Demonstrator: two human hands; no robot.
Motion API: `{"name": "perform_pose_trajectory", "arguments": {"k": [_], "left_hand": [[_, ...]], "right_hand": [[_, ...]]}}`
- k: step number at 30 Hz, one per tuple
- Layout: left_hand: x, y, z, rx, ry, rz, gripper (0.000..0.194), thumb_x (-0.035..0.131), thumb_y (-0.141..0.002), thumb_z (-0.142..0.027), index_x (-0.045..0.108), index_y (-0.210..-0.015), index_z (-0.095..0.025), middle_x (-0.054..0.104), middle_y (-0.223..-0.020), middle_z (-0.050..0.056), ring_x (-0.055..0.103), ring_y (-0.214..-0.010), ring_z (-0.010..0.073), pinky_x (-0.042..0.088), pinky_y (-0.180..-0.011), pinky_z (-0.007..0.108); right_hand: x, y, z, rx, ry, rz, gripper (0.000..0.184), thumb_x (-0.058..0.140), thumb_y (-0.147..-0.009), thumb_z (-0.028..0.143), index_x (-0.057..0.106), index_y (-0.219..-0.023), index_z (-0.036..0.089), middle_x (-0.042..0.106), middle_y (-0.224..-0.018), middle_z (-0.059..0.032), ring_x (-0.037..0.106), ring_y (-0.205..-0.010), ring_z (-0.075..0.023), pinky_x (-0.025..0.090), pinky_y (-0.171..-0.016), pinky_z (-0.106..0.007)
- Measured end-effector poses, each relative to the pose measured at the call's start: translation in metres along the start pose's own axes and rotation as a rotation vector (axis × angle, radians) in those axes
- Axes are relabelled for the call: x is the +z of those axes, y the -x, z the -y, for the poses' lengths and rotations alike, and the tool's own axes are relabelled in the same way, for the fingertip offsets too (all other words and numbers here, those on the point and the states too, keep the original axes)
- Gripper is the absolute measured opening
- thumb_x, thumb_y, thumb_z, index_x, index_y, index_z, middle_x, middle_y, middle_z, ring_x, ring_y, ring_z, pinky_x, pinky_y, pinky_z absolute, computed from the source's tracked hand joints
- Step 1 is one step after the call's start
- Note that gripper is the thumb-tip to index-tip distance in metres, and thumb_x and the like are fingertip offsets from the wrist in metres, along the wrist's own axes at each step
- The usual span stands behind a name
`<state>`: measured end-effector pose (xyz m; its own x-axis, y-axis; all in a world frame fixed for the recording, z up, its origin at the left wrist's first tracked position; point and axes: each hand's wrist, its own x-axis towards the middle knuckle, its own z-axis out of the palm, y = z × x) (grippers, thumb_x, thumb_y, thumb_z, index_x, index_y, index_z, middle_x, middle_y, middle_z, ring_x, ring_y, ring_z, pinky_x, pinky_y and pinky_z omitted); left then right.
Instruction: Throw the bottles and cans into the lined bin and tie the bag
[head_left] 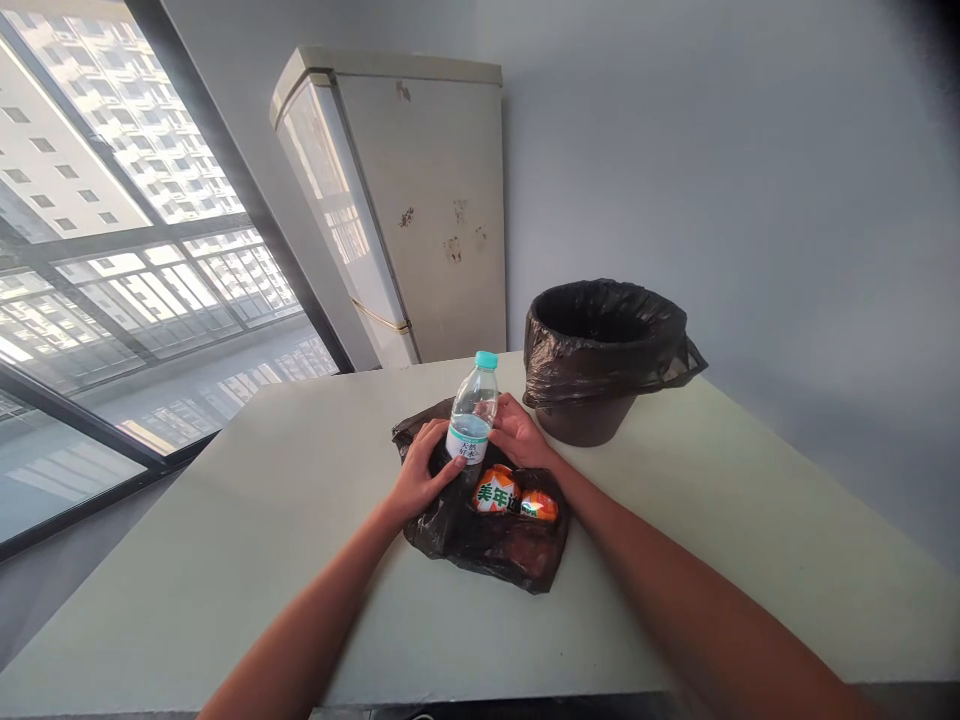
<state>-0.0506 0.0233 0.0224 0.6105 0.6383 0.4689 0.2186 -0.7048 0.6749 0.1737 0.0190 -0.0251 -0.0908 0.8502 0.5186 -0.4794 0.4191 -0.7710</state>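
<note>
A clear water bottle (472, 405) with a turquoise cap and a white label stands nearly upright, tilted slightly right, its lower end inside a black plastic bag (465, 535). My left hand (421, 478) is closed on the bag's edge at the bottle's left, its thumb by the label. From the right, my right hand (520, 436) closes its fingers and thumb on the bottle's side; some fingertips are hidden behind it. In the bag's open mouth lies a crumpled orange and white can (496, 490) with green lettering, beside a second orange piece (538, 504), partly covered by black plastic.
Behind my right hand, a dark bin (581, 425) lined with a black bag stands on the pale table (300, 540). A white refrigerator (442, 160) rises beyond the table's far edge. Glass windows (150, 270) are on the left, a plain wall (735, 180) on the right.
</note>
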Motion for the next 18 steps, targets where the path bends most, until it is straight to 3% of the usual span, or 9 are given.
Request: {"name": "perform_pose_trajectory", "arguments": {"k": [2, 5, 12, 18], "left_hand": [[0.001, 0.001, 0.004, -0.008, 0.030, -0.019, 0.043, 0.064, -0.098, -0.045, 0.064, -0.133, -0.020, 0.064, -0.132, 0.012, 0.057, -0.123, 0.0308, 0.045, -0.108, 0.045], [0.002, 0.003, 0.010, -0.044, 0.117, -0.069, 0.047, 0.067, -0.097, -0.047, 0.064, -0.137, -0.021, 0.064, -0.138, 0.011, 0.057, -0.129, 0.0319, 0.042, -0.114, 0.046], [0.000, 0.005, 0.015, -0.180, 0.389, -0.158, 0.055, 0.070, -0.092, -0.055, 0.066, -0.133, -0.019, 0.070, -0.133, 0.011, 0.063, -0.124, 0.0332, 0.047, -0.110, 0.045], [-0.008, 0.007, 0.022, -0.293, 0.670, -0.253, 0.049, 0.075, -0.086, -0.050, 0.070, -0.124, -0.019, 0.074, -0.125, 0.011, 0.069, -0.113, 0.0318, 0.054, -0.101, 0.043]], "right_hand": [[-0.002, 0.000, -0.002, -0.005, 0.026, 0.028, 0.034, 0.084, -0.086, 0.039, 0.064, -0.111, 0.026, 0.067, -0.114, -0.0037, 0.065, -0.109, -0.0185, 0.052, -0.100, -0.033], [-0.005, 0.001, -0.003, 0.031, 0.097, 0.082, 0.041, 0.080, -0.089, 0.043, 0.068, -0.123, 0.027, 0.066, -0.120, -0.0062, 0.064, -0.104, -0.0188, 0.054, -0.095, -0.033], [-0.005, 0.005, 0.006, 0.141, 0.169, 0.240, 0.064, 0.080, -0.090, 0.041, 0.058, -0.149, 0.029, 0.066, -0.132, -0.0077, 0.063, -0.113, -0.0195, 0.050, -0.105, -0.037], [-0.004, 0.005, 0.008, 0.229, 0.136, 0.282, 0.066, 0.078, -0.091, 0.040, 0.055, -0.151, 0.027, 0.066, -0.141, -0.0109, 0.063, -0.127, -0.0226, 0.050, -0.110, -0.041]]}}
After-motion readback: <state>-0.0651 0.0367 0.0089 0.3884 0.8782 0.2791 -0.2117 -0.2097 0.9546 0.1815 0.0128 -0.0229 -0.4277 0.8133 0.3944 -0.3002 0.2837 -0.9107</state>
